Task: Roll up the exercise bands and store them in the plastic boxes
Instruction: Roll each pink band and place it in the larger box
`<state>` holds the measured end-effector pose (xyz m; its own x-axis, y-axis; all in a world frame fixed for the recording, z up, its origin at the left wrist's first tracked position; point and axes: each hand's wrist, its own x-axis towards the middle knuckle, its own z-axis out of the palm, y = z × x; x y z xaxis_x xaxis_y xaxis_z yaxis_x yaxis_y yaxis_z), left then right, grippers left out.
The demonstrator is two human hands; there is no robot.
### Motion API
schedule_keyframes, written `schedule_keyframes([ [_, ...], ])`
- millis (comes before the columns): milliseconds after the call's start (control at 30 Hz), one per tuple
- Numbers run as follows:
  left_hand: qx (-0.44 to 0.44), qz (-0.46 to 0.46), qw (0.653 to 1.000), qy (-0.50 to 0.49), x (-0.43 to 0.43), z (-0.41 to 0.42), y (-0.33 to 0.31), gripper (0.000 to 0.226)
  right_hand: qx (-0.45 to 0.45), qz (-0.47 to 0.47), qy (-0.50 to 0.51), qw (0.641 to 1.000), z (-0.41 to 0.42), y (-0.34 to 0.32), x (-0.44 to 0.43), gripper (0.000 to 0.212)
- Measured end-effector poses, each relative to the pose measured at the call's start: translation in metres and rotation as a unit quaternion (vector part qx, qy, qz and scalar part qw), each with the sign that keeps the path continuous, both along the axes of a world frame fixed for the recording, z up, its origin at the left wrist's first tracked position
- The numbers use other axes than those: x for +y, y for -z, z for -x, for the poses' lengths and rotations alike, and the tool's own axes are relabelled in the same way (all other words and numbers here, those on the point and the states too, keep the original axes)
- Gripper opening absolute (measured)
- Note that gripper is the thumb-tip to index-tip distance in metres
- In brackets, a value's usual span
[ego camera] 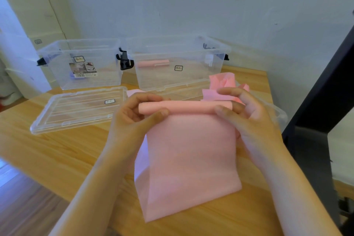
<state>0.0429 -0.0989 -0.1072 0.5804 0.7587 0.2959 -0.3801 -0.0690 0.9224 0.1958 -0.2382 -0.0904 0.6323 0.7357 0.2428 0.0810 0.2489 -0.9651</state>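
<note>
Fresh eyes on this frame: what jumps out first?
The pink band at centre stands out, its far end rolled into a tube, with the left hand and right hand each taking a grip on one end. Behind it on the wooden table stand two clear boxes: the right box holds a rolled band, and a lid lies before the left box.

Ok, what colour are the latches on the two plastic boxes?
Black, on both clear boxes; the head view shows the latch between them best.
</note>
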Motion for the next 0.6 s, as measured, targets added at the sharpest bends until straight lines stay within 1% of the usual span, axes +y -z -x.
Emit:
schedule_keyframes([
  [67,0.001,-0.024,0.999,-0.023,-0.003,0.000,-0.002,0.029,-0.031,0.034,0.010,0.999,0.001,0.001,0.001,0.020],
  [133,0.008,-0.041,0.999,-0.035,-0.005,-0.001,-0.002,0.033,-0.047,0.041,0.018,0.998,0.002,0.001,0.002,0.014],
  [233,0.020,-0.020,0.999,-0.027,-0.007,-0.001,-0.003,0.048,-0.039,0.018,0.040,0.998,0.000,0.001,0.002,0.009],
  [333,0.009,0.017,0.999,-0.043,-0.005,-0.001,-0.001,0.053,-0.026,0.003,0.062,0.998,-0.001,0.001,0.001,0.008],
  [400,0.002,0.021,0.997,-0.079,-0.004,0.000,0.000,0.047,-0.015,0.000,0.072,0.997,-0.002,0.002,0.001,0.007],
  [500,-0.013,0.016,0.992,-0.128,-0.009,-0.002,0.000,0.033,0.005,-0.001,0.081,0.997,-0.003,0.002,0.002,0.008],
  [600,-0.010,-0.019,0.985,-0.172,-0.014,-0.004,0.001,0.024,0.010,0.002,0.082,0.997,-0.002,0.002,0.003,0.008],
])
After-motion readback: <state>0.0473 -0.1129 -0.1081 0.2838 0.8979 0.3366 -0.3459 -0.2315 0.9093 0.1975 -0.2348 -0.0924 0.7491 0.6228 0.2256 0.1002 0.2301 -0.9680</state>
